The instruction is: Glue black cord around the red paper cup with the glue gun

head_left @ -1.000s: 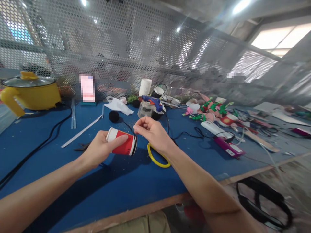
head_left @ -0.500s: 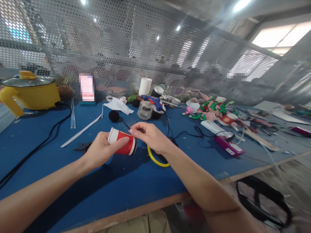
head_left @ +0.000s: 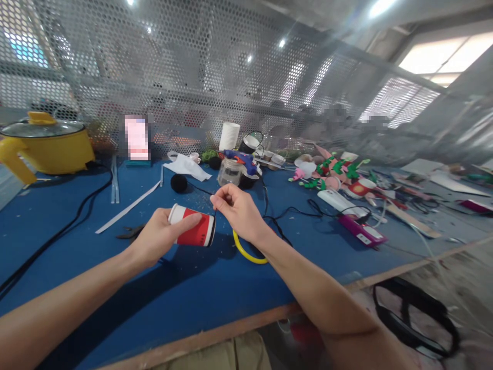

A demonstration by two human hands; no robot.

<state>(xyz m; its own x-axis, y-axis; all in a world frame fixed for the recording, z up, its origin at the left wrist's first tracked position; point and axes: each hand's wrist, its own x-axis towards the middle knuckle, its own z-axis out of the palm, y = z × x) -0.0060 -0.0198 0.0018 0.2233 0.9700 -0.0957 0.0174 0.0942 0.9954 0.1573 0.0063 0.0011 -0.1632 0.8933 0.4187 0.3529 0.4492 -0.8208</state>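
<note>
A red and white paper cup (head_left: 192, 235) lies sideways in my left hand (head_left: 162, 234), thumb along its side. Black yarn is wrapped around the cup's right end. My right hand (head_left: 234, 208) pinches the black yarn (head_left: 198, 189) between thumb and fingertips, just above and right of that end. From there the strand runs back to a black yarn ball (head_left: 179, 183) on the blue table (head_left: 215, 303). Behind and beneath my right wrist lies a yellow ring (head_left: 248, 257), partly hidden.
Pliers (head_left: 131, 233) lie left of the cup. Further back stand a glass jar (head_left: 230, 172) with a blue glue gun (head_left: 242, 160) and a yellow pot (head_left: 54, 149). A purple device (head_left: 362, 231), cables and craft flowers (head_left: 339, 172) are at the right.
My right hand has moved slightly up and away from the cup, drawing the yarn with it. The cup has shifted a little left and down, and its yarn-wrapped end shows more clearly.
</note>
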